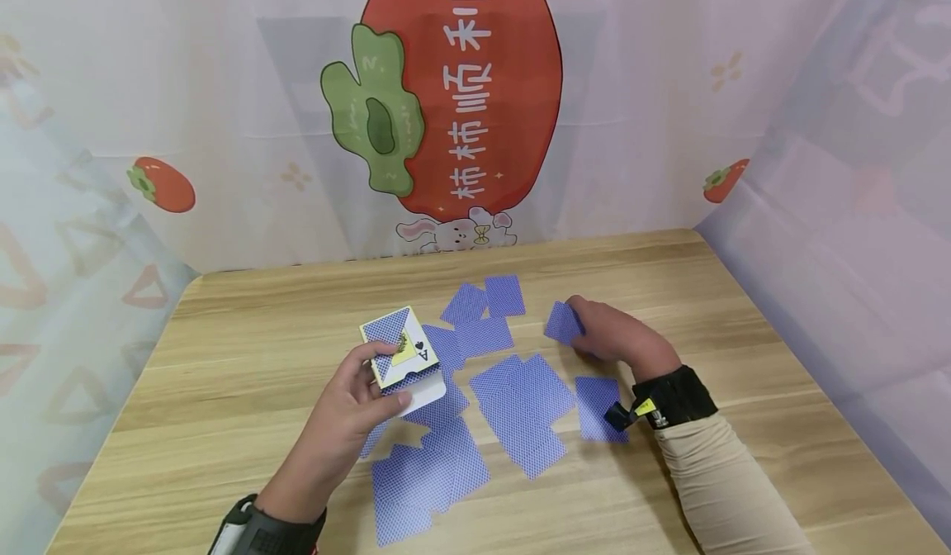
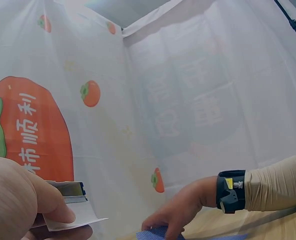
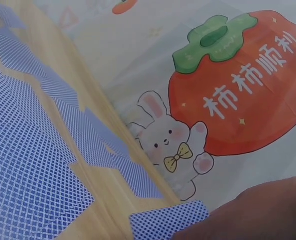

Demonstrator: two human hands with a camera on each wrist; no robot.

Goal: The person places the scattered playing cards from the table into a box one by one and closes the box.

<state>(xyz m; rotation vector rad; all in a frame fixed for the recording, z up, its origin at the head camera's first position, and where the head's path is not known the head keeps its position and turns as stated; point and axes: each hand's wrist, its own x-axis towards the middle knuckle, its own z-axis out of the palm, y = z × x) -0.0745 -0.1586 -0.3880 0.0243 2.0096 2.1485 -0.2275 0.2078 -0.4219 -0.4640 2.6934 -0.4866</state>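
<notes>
My left hand (image 1: 345, 410) grips a playing-card box (image 1: 388, 336) with a blue checked back and an ace on its printed face. The box's white end flap (image 1: 427, 394) hangs open toward me, and the thumb lies at it. In the left wrist view, the box's open end (image 2: 70, 189) shows beside the thumb. Off to the right, my right hand (image 1: 620, 336) pinches a blue-backed playing card (image 1: 562, 324) between fingers and thumb, low over the table. The right wrist view shows this card (image 3: 163, 221) at the fingers, which are partly cut off.
Several face-down cards (image 1: 416, 489) overlap in front of the left hand. More cards (image 1: 520, 415) lie mid-table, with others (image 1: 483, 336) toward the back. A single card (image 1: 594, 398) lies under the right wrist. A printed curtain (image 1: 617, 125) stands behind the wooden table (image 1: 238, 373).
</notes>
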